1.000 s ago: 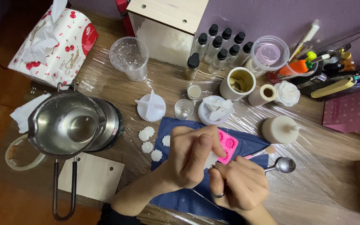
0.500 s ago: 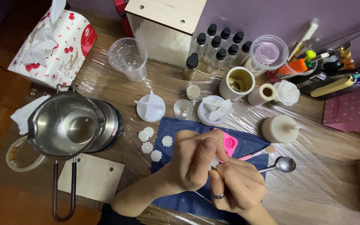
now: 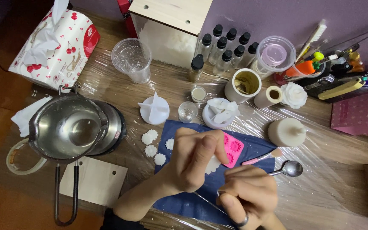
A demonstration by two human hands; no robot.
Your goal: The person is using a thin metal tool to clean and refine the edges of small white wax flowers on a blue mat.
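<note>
Covering the wooden table (image 3: 120, 91), crinkled plastic film (image 3: 333, 170); left hand (image 3: 191, 164) fingers holding a white wax flower (image 3: 212, 165).

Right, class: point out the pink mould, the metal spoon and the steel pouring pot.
pink mould (image 3: 234, 149), head view, on its right half.
metal spoon (image 3: 292, 168), head view, on its bowl.
steel pouring pot (image 3: 67, 127), head view, on its inside wall.

A steel pot (image 3: 71, 130) sits left on the desk (image 3: 341, 170), near a tissue pack (image 3: 56, 42), plastic cup (image 3: 132, 59) and dropper bottles (image 3: 226, 49).
</note>
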